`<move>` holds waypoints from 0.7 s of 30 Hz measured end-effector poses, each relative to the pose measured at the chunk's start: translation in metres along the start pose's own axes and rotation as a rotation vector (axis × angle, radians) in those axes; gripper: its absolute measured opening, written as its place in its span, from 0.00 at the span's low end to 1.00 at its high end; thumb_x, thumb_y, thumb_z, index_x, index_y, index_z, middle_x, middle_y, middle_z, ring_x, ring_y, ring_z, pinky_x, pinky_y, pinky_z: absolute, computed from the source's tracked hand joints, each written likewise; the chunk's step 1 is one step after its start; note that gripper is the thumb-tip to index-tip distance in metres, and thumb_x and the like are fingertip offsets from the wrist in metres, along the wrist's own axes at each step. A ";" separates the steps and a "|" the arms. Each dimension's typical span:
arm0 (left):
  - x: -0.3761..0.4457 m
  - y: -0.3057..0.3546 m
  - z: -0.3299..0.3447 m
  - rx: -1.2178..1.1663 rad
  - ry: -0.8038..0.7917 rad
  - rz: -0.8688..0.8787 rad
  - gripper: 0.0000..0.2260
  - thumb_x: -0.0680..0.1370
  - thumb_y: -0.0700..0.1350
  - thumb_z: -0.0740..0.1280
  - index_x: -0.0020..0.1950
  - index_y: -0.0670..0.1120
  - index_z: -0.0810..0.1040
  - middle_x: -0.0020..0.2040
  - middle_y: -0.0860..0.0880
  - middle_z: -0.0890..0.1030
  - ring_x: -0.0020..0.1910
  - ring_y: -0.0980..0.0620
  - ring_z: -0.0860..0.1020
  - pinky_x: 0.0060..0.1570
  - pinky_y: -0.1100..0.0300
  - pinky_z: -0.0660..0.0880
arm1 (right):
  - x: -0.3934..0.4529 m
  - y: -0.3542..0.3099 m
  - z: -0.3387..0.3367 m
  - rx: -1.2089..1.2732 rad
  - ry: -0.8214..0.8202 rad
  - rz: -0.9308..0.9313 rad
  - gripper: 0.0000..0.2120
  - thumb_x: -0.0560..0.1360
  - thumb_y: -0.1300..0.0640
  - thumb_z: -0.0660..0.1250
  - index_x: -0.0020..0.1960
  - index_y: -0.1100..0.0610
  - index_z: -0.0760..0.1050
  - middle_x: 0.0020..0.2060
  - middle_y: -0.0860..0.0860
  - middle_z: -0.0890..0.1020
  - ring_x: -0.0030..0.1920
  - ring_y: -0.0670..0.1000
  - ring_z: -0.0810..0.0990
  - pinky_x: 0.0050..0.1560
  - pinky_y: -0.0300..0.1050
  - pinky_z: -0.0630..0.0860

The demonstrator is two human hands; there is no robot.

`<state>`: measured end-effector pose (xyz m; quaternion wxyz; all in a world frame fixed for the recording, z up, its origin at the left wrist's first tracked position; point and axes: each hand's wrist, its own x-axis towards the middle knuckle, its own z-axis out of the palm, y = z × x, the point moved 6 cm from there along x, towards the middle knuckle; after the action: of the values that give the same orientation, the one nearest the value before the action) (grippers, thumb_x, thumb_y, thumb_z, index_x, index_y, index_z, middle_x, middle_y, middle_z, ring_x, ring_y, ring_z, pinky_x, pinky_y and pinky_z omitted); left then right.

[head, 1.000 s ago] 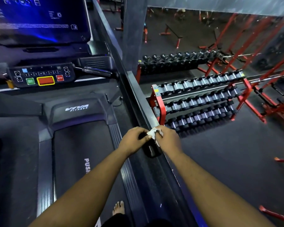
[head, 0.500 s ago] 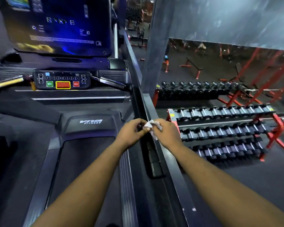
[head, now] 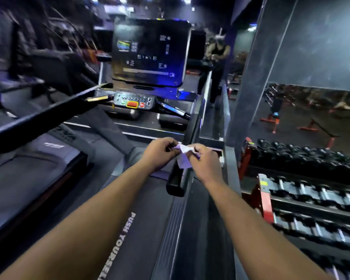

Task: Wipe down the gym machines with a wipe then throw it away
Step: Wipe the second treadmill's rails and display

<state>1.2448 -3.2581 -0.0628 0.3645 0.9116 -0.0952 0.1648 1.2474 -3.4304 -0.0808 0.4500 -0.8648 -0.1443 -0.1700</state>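
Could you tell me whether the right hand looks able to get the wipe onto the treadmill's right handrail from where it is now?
Probably yes: the right hand already pinches the wipe directly above the handrail, with nothing between them.

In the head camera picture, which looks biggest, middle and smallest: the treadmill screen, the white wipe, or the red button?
1. Screen, by far the largest.
2. Wipe, held between both hands.
3. Red button, smallest.
The wipe is nearer the camera, so these last two are less sure.

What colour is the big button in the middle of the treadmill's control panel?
Red with a yellow border, on the big button; the head view shows it.
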 end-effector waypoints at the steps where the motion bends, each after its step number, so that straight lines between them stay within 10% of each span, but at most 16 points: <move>1: -0.006 0.006 0.000 0.008 0.013 -0.007 0.04 0.75 0.49 0.72 0.42 0.52 0.81 0.35 0.56 0.79 0.39 0.50 0.79 0.42 0.55 0.73 | -0.001 0.002 -0.002 -0.001 -0.018 0.000 0.07 0.77 0.51 0.69 0.54 0.47 0.82 0.44 0.47 0.86 0.44 0.52 0.83 0.45 0.51 0.79; 12: -0.055 0.007 0.048 0.244 -0.065 -0.192 0.17 0.81 0.44 0.66 0.70 0.47 0.75 0.69 0.48 0.77 0.69 0.47 0.73 0.66 0.56 0.66 | -0.050 0.041 -0.001 0.167 0.210 0.086 0.22 0.77 0.64 0.61 0.69 0.54 0.78 0.63 0.51 0.82 0.63 0.53 0.80 0.63 0.43 0.73; 17: -0.057 -0.007 0.072 0.268 -0.167 -0.264 0.21 0.85 0.48 0.56 0.79 0.48 0.67 0.79 0.49 0.67 0.78 0.48 0.65 0.75 0.52 0.62 | -0.086 0.048 0.052 0.275 -0.002 0.068 0.21 0.83 0.60 0.58 0.75 0.53 0.71 0.66 0.54 0.80 0.65 0.53 0.78 0.62 0.34 0.71; 21: -0.050 -0.011 0.078 0.239 -0.142 -0.306 0.22 0.87 0.47 0.54 0.82 0.48 0.63 0.82 0.49 0.60 0.81 0.53 0.57 0.71 0.69 0.48 | -0.106 0.063 0.064 0.400 0.008 0.107 0.21 0.84 0.59 0.61 0.77 0.55 0.69 0.69 0.53 0.77 0.66 0.46 0.75 0.62 0.22 0.65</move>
<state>1.2194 -3.3020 -0.1419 0.2668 0.9615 0.0391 0.0532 1.1878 -3.4221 -0.2062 0.6215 -0.7640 -0.1274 -0.1171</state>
